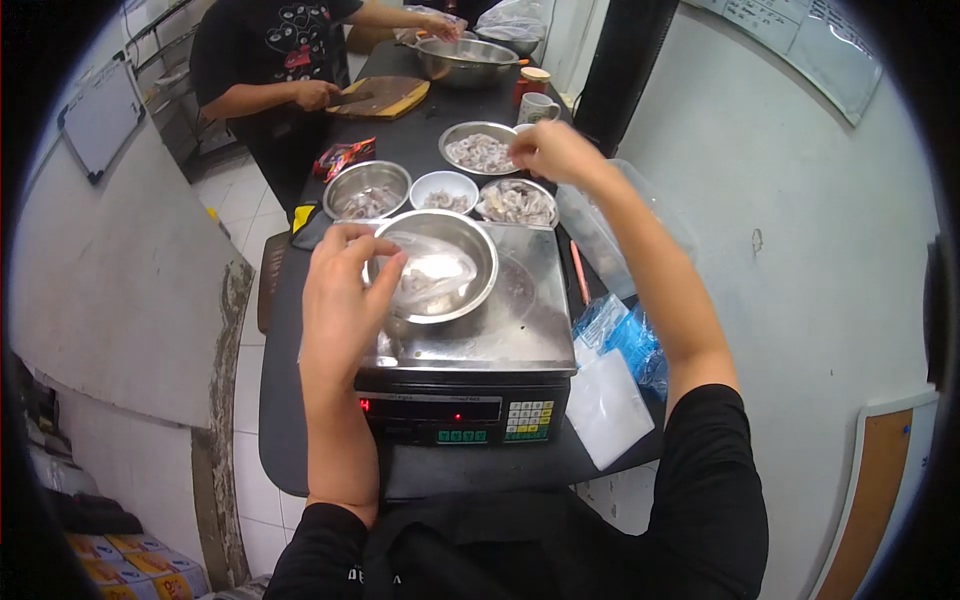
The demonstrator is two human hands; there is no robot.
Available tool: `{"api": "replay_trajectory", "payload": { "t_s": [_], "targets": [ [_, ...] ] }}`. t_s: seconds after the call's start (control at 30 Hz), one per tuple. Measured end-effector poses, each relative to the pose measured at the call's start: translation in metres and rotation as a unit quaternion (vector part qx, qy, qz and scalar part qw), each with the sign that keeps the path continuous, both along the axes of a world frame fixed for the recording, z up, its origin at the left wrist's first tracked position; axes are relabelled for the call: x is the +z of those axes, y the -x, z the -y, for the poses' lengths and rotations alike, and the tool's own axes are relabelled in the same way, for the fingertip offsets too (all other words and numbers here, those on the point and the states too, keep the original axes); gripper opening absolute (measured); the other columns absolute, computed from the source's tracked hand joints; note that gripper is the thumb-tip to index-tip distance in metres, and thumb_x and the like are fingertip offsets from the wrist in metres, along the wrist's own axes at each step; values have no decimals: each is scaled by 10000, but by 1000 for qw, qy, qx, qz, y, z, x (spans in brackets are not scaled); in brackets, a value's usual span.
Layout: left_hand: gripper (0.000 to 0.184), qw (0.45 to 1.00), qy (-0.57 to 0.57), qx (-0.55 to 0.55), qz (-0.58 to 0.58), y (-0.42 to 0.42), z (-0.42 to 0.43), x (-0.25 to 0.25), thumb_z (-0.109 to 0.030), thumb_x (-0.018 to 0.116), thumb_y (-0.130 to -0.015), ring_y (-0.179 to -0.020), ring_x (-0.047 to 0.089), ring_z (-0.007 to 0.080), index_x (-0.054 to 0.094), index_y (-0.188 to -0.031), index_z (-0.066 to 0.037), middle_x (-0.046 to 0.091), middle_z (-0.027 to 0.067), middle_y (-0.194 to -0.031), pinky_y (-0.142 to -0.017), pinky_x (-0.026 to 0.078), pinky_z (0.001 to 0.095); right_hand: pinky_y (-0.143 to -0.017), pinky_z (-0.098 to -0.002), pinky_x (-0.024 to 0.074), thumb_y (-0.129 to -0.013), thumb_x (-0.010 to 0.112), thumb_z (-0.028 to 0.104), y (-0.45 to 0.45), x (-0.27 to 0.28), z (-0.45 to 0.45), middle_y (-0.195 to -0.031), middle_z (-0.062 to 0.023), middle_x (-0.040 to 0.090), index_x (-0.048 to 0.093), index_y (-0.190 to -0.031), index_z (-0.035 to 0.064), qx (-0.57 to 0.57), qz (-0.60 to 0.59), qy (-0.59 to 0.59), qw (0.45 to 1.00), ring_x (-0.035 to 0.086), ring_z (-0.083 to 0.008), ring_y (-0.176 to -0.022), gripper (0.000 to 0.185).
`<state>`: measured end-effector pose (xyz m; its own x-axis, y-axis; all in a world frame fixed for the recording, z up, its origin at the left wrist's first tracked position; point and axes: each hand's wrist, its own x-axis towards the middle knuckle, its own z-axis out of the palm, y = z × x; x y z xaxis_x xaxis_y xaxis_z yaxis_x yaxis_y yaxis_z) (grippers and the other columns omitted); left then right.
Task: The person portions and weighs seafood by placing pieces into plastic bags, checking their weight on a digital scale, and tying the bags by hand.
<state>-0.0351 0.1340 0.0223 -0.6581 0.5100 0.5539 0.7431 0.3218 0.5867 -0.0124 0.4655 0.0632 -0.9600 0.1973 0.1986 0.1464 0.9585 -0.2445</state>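
A steel bowl with a clear plastic bag in it stands on the metal plate of a digital scale. Some pale pieces show in the bag. At the bowl's left rim, my left hand has its thumb and fingers closed near the bag's edge; what they grip is hard to make out. My right hand reaches over the right edge of a farther steel bowl of pale, seafood-like pieces, its fingers drawn together, their tips partly hidden.
Nearer bowls hold similar pieces. A mug stands at the back right. Across the table a co-worker holds a knife over a cutting board. White plastic sheets lie right of the scale.
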Motion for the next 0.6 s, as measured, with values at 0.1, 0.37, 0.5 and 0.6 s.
{"api": "replay_trajectory", "payload": {
  "t_s": [0.1,0.37,0.5,0.6],
  "targets": [
    [162,1000,-1,11,-12,-6,2,7,-161,727,-793,-999,577,327,692,-851,-15,623,144,-1053,-866,452,396,-720,-385,531,-736,712,126,20,-71,-53,-836,-128,719,752,-864,77,-9,70,-97,993,690,-277,-793,144],
    [198,998,11,40,-48,3,4,4,-215,742,-804,-937,574,209,698,-858,-29,639,75,-1026,-672,445,296,-780,-442,548,-750,689,111,32,-150,-104,-926,-142,711,745,-954,141,-6,66,-230,971,683,-329,-828,214],
    [202,998,10,31,-50,1,7,8,-224,733,-816,-926,572,199,712,-908,-45,636,63,-1014,-661,439,294,-759,-432,545,-731,681,97,41,-126,-100,-889,-162,704,740,-885,98,-31,171,-194,966,676,-340,-804,165],
    [204,1000,-20,8,4,-2,6,11,-204,728,-805,-969,566,312,713,-920,-35,627,128,-1008,-849,439,383,-692,-414,524,-712,687,119,46,-121,-115,-797,-182,690,724,-811,38,21,93,-179,979,667,-348,-740,133]
  ]
}}
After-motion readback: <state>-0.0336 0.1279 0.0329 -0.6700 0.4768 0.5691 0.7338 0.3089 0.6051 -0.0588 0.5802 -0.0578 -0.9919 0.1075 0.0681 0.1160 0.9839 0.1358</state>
